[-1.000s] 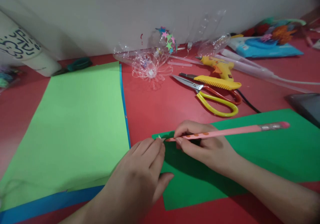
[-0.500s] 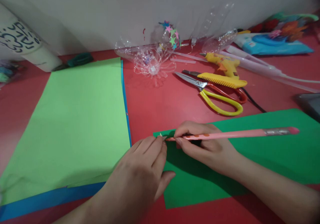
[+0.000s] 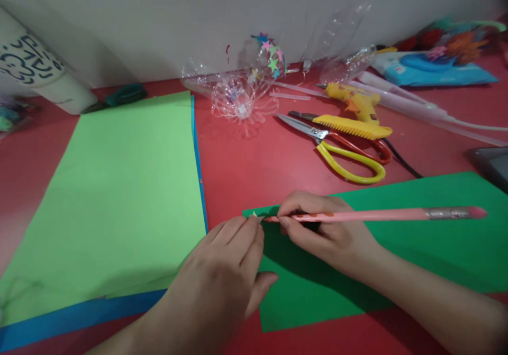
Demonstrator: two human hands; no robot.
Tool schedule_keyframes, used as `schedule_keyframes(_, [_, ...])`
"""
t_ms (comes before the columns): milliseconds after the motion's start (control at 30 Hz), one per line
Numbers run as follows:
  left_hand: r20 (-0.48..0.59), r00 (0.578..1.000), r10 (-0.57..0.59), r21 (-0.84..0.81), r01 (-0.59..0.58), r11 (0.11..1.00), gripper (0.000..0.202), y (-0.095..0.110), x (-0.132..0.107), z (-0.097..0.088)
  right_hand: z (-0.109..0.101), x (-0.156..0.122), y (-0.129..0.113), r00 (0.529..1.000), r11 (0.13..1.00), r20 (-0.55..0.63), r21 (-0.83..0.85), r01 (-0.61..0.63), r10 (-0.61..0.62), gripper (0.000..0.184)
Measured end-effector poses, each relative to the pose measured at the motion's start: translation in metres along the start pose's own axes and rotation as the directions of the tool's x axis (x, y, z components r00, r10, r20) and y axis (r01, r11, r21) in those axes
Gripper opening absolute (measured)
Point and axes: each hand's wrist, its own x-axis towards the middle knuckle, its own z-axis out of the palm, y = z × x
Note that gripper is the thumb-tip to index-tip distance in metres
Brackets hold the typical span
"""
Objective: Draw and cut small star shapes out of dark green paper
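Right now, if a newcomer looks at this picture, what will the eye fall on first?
First, the two hands at the lower middle: the right hand grips a pink pencil whose tip lies near the corner of a dark green sheet, where the left hand presses its fingertips. Next, the large light green sheet on the left of the red table, and the yellow glue gun with scissors behind the hands.

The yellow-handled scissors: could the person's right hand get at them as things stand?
Probably yes. The scissors lie just beyond the right hand, with nothing lying between on the red table. But its grip is full of the pink pencil, and the glue gun lies partly over them.
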Motion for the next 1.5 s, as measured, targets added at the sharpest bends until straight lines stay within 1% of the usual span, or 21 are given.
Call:
schedule_keyframes(200, [0.02, 1.0, -0.008, 0.004, 0.008, 1.0, 0.047, 0.0009, -0.0014, -0.0007, 0.0, -0.0005, 0.0018, 0.999, 1.0, -0.031, -0.006, -0.023, 0.023, 0.013])
schedule_keyframes(667, [-0.017, 1.0, 0.013, 0.008, -0.013, 1.0, 0.048, -0.0003, -0.0006, 0.0007, 0.0007, 0.0013, -0.0013, 0.996, 0.999, -0.067, 0.008, -0.051, 0.051, 0.014])
schedule_keyframes(867, [0.014, 1.0, 0.001, 0.005, -0.001, 1.0, 0.046, 0.0004, -0.0008, -0.0009, 0.0011, 0.0015, -0.0011, 0.997, 0.998, -0.053, 0.033, -0.061, 0.063, 0.014])
schedule_keyframes(933, [0.018, 1.0, 0.002, 0.001, -0.002, 1.0, 0.047, 0.0002, -0.0007, -0.0014, 0.0002, 0.0027, -0.0014, 0.995, 0.994, -0.049, 0.08, -0.08, 0.084, 0.014])
schedule_keyframes(1067, [0.018, 1.0, 0.006, -0.013, -0.005, 1.0, 0.048, -0.0004, 0.0003, -0.0025, -0.0011, 0.0044, -0.0026, 0.983, 0.947, -0.021, 0.27, -0.172, 0.184, 0.014])
schedule_keyframes(1133, [0.028, 1.0, -0.006, -0.017, 0.007, 1.0, 0.048, -0.0002, 0.0011, -0.0036, -0.0008, 0.0042, -0.0034, 0.986, 0.952, -0.005, 0.261, -0.161, 0.168, 0.013])
schedule_keyframes(1233, [0.058, 0.998, -0.028, -0.019, 0.029, 0.999, 0.047, 0.0006, 0.0024, -0.0063, 0.0003, 0.0035, -0.0041, 0.996, 0.984, 0.012, 0.152, -0.09, 0.09, 0.013])
schedule_keyframes(1300, [0.075, 0.997, -0.036, -0.023, 0.038, 0.999, 0.046, 0.0013, 0.0033, -0.0079, 0.001, 0.0035, -0.0039, 0.998, 0.992, 0.021, 0.108, -0.06, 0.058, 0.013])
schedule_keyframes(1500, [0.064, 0.997, -0.041, -0.028, 0.043, 0.999, 0.045, 0.0019, 0.0048, -0.0091, 0.0023, 0.0051, -0.0031, 1.0, 0.995, 0.017, 0.096, -0.021, 0.02, 0.013])
